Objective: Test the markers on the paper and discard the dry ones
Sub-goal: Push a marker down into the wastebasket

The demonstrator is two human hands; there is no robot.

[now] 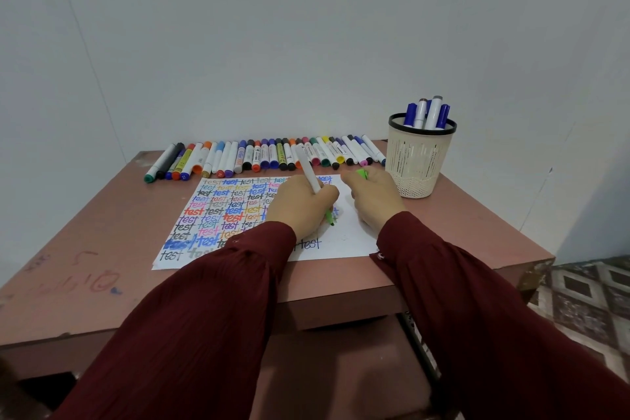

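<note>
A pinkish-brown table point(102, 232) carries everything, with both hands working near its far half. Under the 2 hands lies a white sheet of paper point(344, 235), its part left of the left hand filled with rows of the word "test" in many colours, and the part beneath and below the right hand mostly bare. Beyond both hands, along the table's far edge, a long row of capped markers point(259, 157) lies side by side. Just beyond and to the right of the right hand stands a cream mesh cup point(421, 160) with a black rim, holding upright blue markers and 2 white-barrelled ones point(431, 111). The left hand point(300, 206) rests on the paper with its fingers curled tight round a white-barrelled green marker point(308, 169), whose barrel rises away past the knuckles while its green tip point(330, 219) touches the sheet at the hand's right side. The right hand point(373, 201) lies on the paper just beside it, fingers closed on a green cap point(362, 174) that peeks out at its far side.
</note>
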